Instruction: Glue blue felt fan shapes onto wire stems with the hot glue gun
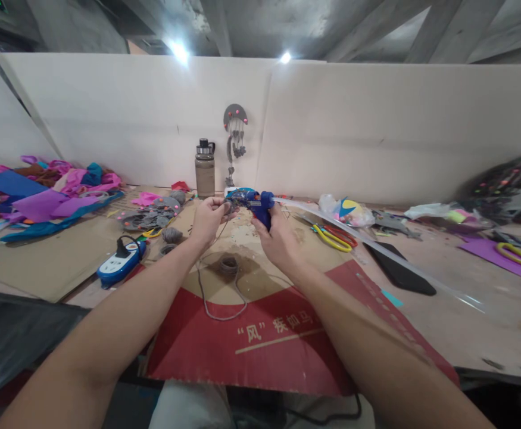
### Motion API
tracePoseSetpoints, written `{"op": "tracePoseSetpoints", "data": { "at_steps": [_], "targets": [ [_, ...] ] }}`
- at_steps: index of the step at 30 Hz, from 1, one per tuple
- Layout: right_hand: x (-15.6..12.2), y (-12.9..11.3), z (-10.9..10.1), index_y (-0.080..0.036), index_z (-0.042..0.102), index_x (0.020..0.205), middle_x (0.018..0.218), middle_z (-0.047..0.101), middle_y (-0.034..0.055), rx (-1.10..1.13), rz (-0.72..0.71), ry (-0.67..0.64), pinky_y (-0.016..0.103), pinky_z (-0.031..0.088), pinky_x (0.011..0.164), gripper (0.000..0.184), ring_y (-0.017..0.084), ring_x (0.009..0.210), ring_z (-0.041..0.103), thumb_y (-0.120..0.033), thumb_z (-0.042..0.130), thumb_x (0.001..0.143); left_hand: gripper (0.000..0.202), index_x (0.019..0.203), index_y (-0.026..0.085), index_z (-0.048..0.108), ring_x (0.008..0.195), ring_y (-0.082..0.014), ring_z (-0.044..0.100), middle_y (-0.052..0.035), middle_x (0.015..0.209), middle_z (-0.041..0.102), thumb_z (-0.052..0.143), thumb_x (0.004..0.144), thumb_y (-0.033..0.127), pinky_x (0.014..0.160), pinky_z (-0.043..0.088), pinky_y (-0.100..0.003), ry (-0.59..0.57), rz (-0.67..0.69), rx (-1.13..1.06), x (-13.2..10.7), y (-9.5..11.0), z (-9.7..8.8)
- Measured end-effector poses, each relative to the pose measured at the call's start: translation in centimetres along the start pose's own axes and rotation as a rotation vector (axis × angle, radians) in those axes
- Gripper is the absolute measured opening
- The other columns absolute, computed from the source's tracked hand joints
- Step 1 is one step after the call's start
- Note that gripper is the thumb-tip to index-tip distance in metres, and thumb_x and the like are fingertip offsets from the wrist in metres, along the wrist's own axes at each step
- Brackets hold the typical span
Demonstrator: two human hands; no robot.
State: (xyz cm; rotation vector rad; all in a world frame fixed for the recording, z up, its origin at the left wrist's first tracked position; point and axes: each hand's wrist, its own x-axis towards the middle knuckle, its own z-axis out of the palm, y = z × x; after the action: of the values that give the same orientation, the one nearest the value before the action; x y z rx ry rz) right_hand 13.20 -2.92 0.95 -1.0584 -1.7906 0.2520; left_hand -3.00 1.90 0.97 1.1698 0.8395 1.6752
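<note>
My right hand (278, 233) is wrapped round a blue glue gun (261, 205), whose nozzle points left. A long clear glue stick (376, 244) runs out of its back toward the lower right. Close to the nozzle, my left hand (208, 220) pinches a small grey piece (228, 207) between its fingertips; its exact shape is too small to make out. Grey cord (200, 280) trails below that hand and loops over the cardboard, joining a small coil (228, 265).
A red and brown cardboard sheet (260, 357) covers the table's front. On the left are a power strip (121, 262), grey felt pieces (150, 215) and coloured felt (46, 196). Scissors (331, 238) and a black phone (398, 268) lie right. A bottle (205, 170) stands behind.
</note>
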Motion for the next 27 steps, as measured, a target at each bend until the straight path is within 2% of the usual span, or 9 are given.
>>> {"op": "tracePoseSetpoints", "data": {
  "at_steps": [13,20,27],
  "targets": [
    [-0.01,-0.28,-0.09,-0.017,0.042,0.123,0.109,0.06,0.0151,-0.035,0.03,-0.021,0.043,0.044,0.084,0.04,0.028,0.101,0.056,-0.029,0.043,0.084,0.015,0.075,0.013,0.051,0.067,-0.0148,0.067,-0.0008,0.064,0.061,0.065,0.072,0.018,0.076,0.056,-0.037,-0.018,0.002,0.016,0.1,-0.4,-0.13],
    [0.04,-0.13,-0.04,-0.017,0.043,0.122,0.111,0.059,0.0152,-0.033,0.022,-0.009,0.043,0.044,0.085,0.039,0.028,0.104,0.055,-0.029,0.043,0.085,0.016,0.073,0.013,0.051,0.065,-0.0141,0.067,-0.0011,0.064,0.062,0.066,0.071,0.018,0.076,0.056,-0.037,0.028,-0.005,0.02,0.06,0.05,-0.04],
    [-0.06,-0.17,0.0,-0.02,0.046,0.119,0.106,0.06,0.0132,-0.021,0.013,0.0,0.046,0.043,0.087,0.036,0.029,0.103,0.056,-0.029,0.044,0.084,0.015,0.075,0.013,0.051,0.068,-0.0147,0.067,-0.0013,0.066,0.061,0.066,0.072,0.016,0.076,0.056,-0.036,-0.026,-0.027,0.007,-0.23,-0.04,0.16]
  ]
}}
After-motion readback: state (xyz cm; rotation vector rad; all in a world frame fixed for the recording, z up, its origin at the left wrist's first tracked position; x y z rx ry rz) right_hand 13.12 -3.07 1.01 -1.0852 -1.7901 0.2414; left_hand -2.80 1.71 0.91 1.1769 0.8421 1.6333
